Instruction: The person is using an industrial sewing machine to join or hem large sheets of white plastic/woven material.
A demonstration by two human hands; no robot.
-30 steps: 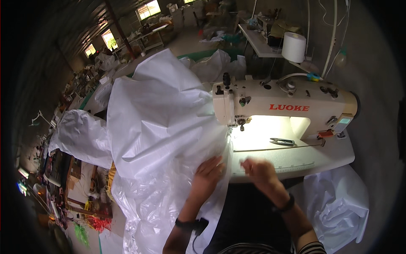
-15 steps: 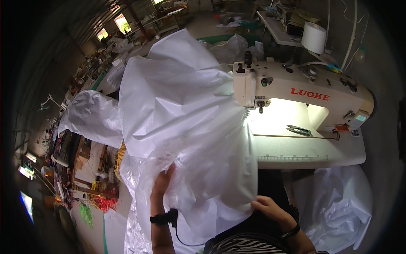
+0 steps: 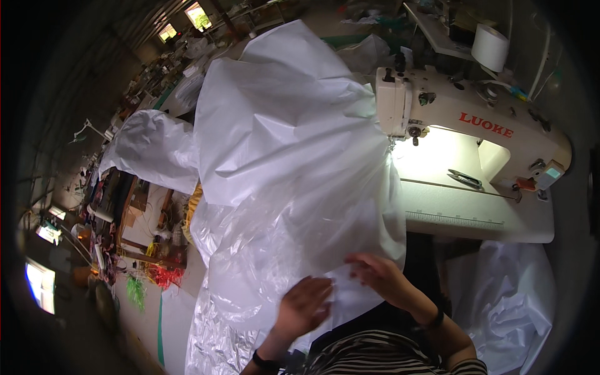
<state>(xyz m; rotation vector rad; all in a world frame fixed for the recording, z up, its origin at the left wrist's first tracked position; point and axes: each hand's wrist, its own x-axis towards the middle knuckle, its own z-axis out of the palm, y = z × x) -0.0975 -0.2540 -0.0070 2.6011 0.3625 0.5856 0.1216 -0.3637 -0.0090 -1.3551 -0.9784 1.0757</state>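
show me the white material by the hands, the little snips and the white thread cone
white material (image 3: 294,156): head view, on its creased middle
snips (image 3: 465,180): head view, midway along their body
white thread cone (image 3: 490,48): head view, on its side wall

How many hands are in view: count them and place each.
2: the left hand, over the white sheeting; the right hand, beside it, nearer the sewing machine. Dim areas may hide others.

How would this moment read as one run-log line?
left hand: open, over white sheet | right hand: open, over white sheet | contact: unclear | white sheet: gathered at sewing machine | snips: on machine bed
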